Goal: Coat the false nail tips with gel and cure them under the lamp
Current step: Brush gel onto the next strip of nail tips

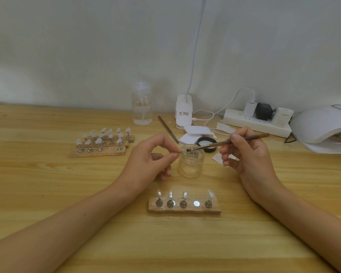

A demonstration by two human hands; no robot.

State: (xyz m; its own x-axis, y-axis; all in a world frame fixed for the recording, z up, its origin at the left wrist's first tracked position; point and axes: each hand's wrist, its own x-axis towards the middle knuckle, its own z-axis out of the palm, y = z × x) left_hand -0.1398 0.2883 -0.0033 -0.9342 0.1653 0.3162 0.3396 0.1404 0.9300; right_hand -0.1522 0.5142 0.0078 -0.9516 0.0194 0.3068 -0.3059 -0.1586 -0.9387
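My left hand (152,160) pinches a small nail tip stand (180,152) between thumb and forefinger, holding it over the open glass gel jar (191,164). My right hand (248,154) grips a thin brush (234,141), whose dark tip touches the held nail tip above the jar's mouth. In front of me lies a wooden holder (184,208) with several stands carrying clear nail tips and one bare magnet spot (196,203). The white curing lamp (323,125) sits at the far right.
More wooden holders with white nail tips (104,141) stand to the left. Behind are a clear pump bottle (142,107), a desk lamp base (183,113), a power strip (258,121), white pads (195,133), the jar's black lid (207,143) and a metal tool (167,129).
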